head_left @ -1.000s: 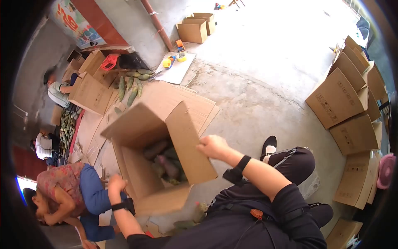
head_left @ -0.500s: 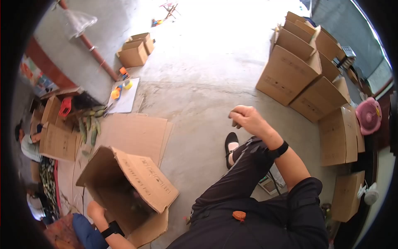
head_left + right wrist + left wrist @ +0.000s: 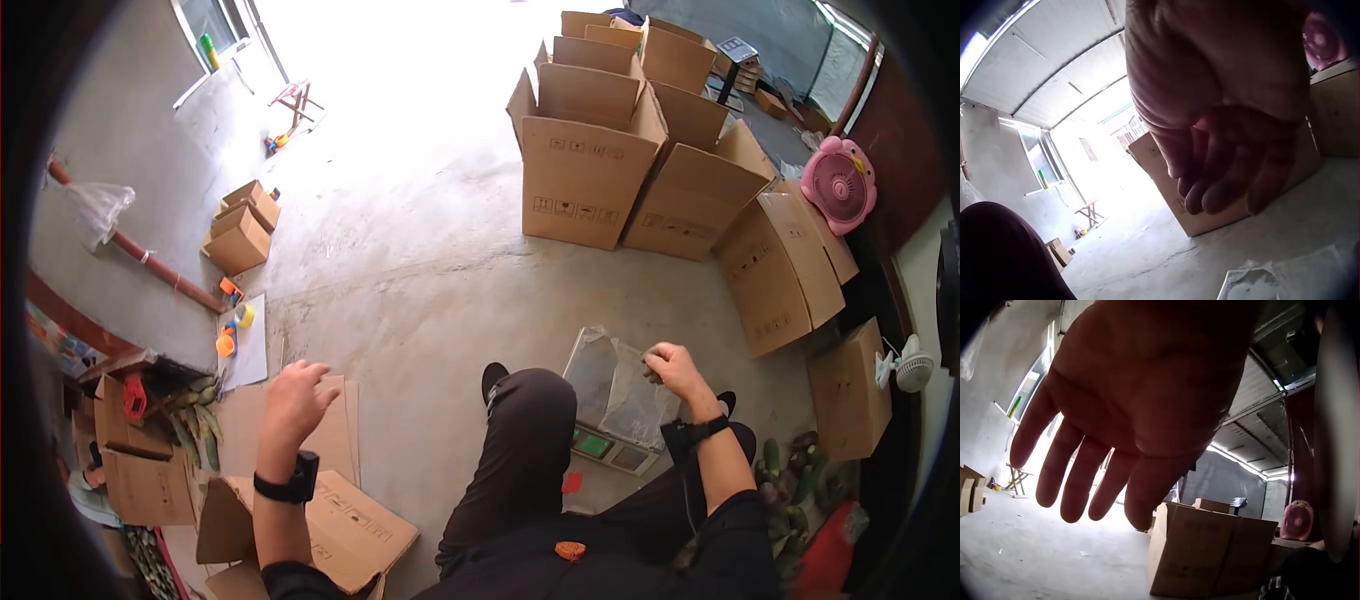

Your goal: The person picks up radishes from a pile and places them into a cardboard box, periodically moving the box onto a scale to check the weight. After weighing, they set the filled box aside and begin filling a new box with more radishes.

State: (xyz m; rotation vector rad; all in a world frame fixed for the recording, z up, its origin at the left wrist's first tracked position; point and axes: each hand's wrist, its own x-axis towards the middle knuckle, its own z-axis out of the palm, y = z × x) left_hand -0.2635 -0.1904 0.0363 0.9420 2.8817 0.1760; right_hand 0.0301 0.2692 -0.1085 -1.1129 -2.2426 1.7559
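My left hand [image 3: 295, 400] hovered over the cardboard [image 3: 338, 440], fingers spread; my right hand [image 3: 675, 368] curled tight above the scale [image 3: 605, 446], seemingly empty.

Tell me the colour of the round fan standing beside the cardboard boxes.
The fan is pink; the head view shows it best.

Open concrete floor [image 3: 420, 250] is being left free ahead of the left hand [image 3: 295, 395]. Passage towards the right hand [image 3: 672, 368] is being blocked by a raised knee [image 3: 530, 420]. Room beneath that hand is being taken up by a plastic-covered scale [image 3: 610, 395]; beyond, the way is being closed by stacked cardboard boxes [image 3: 590, 170].
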